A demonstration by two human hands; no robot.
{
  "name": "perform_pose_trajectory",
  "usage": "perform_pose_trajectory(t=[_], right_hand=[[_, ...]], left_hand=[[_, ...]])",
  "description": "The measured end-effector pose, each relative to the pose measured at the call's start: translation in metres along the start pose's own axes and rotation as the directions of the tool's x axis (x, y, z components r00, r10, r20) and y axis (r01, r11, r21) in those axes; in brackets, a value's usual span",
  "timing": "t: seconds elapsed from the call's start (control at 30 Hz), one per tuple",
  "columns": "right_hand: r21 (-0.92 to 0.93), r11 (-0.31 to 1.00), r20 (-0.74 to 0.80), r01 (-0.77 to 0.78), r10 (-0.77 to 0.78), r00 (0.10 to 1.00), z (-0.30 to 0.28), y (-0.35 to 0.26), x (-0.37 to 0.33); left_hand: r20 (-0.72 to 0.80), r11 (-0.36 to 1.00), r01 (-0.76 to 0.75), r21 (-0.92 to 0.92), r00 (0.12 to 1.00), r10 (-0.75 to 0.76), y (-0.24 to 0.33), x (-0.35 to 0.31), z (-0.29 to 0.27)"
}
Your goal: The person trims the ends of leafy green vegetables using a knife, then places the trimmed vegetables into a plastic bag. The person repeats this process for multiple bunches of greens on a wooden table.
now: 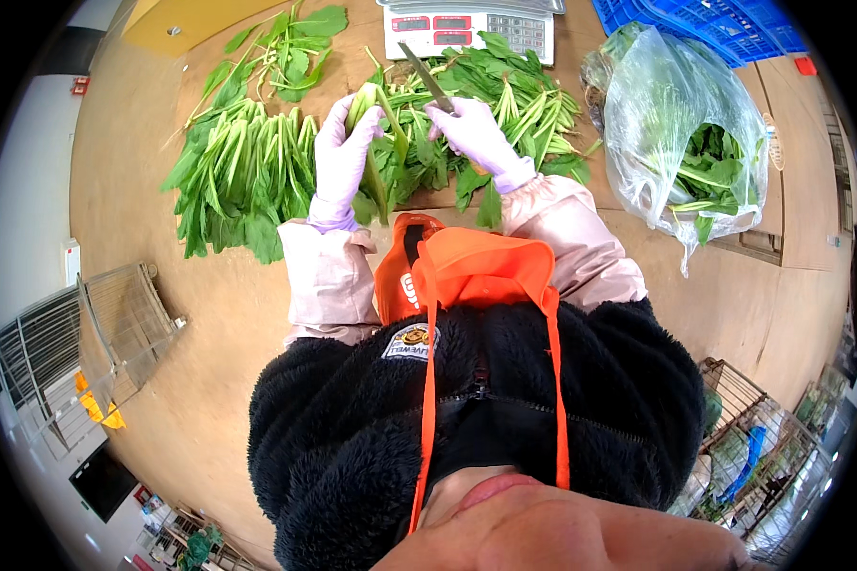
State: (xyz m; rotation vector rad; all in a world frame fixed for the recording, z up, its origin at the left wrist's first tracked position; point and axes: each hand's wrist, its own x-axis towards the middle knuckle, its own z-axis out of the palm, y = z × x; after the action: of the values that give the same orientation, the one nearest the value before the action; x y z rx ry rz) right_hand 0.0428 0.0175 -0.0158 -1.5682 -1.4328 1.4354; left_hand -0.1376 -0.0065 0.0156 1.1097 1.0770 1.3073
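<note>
So the biggest thing here is the person's fuzzy black fleece jacket (333,409), filling the lower middle of the frame. Next up is a flat brown tabletop (360,29) across the top, with most of the stuff on it. A bright orange fabric apron (476,266) bulges out mid-frame.

Upper right there's a clear, crinkly plastic bag (647,124) with leafy greens inside, and a thick row of long-stemmed green leafy vegetables (243,157) sits upper left. A messier heap of cut-looking leafy greens (533,95) spreads across the upper middle, right below a white scale with red-framed displays (467,38). The blue plastic crate (705,29) gets cut off at the top right.

Hands are upper centre, both in thin lilac gloves. The left hand (341,147) has its thumb and fingers closed around a pale-green leafy stalk (367,100), with a leaf hanging down beside the wrist. The right hand (471,128) is curled tight around a narrow dark-bladed knife (419,68), blade angled to the upper left, near the stalk but apart from it.
</note>
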Motion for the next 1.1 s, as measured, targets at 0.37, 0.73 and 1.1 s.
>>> perform_pose_trajectory(t=[0.37,0.73,1.1], right_hand=[[0.324,0.924,0.106,0.201,-0.247,0.963,0.006,-0.029,-0.01],[-0.06,0.966,-0.23,0.251,-0.258,0.938,0.001,0.017,0.027],[-0.258,0.886,-0.698,-0.386,0.105,0.709,-0.069,0.113,0.008]], left_hand=[[0.167,0.976,0.192,-0.1,0.97,-0.174,0.012,0.007,0.014],[0.025,0.978,0.171,-0.117,0.985,-0.17,0.008,0.009,-0.029],[0.151,0.97,0.241,0.019,0.959,-0.241,-0.028,0.006,-0.004]])
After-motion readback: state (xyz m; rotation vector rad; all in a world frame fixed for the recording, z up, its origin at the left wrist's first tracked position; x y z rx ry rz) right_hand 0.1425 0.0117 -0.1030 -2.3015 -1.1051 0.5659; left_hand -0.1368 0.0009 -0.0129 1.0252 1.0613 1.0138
